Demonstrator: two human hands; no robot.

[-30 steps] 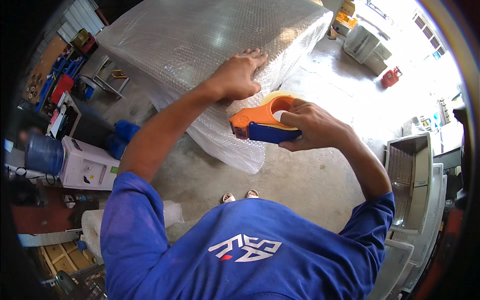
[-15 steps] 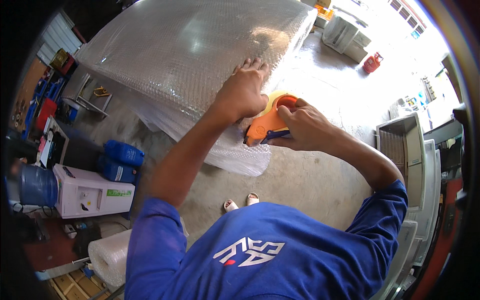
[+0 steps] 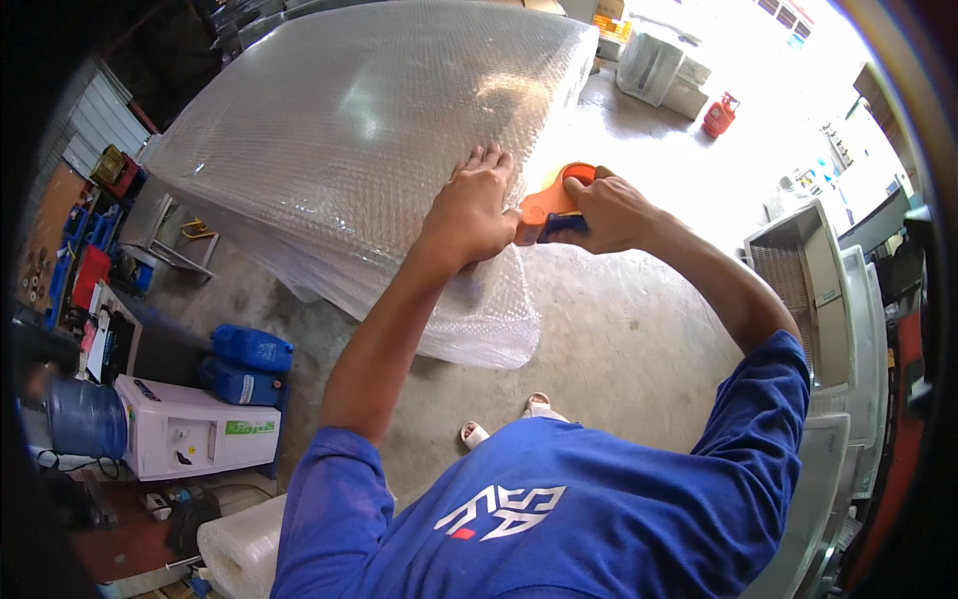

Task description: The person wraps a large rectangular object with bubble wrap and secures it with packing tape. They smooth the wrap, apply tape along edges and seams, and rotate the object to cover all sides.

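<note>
A large boxy object in clear bubble wrap (image 3: 329, 140) stands in front of me, its loose lower edge hanging toward the floor. My left hand (image 3: 471, 212) lies on the wrap near its right-hand corner, fingers stretched out and pressing on the surface. In my right hand (image 3: 614, 212) is an orange tape dispenser (image 3: 545, 203) with a dark blue handle, held against the right side of the wrapped object, close to my left thumb. Whether a strip of tape runs from it onto the wrap, I cannot make out.
A white water dispenser (image 3: 200, 429) with a blue bottle and blue jerrycans (image 3: 251, 347) stand at left. Below them is a bubble wrap roll (image 3: 239, 544). A red gas cylinder (image 3: 719, 115) stands far right; grey casings (image 3: 823, 299) line the right side.
My right hand has brought the tape dispenser up and away from me, turning it against the wrap's side. My left hand remains pressed on the wrap. The view has shifted slightly.
</note>
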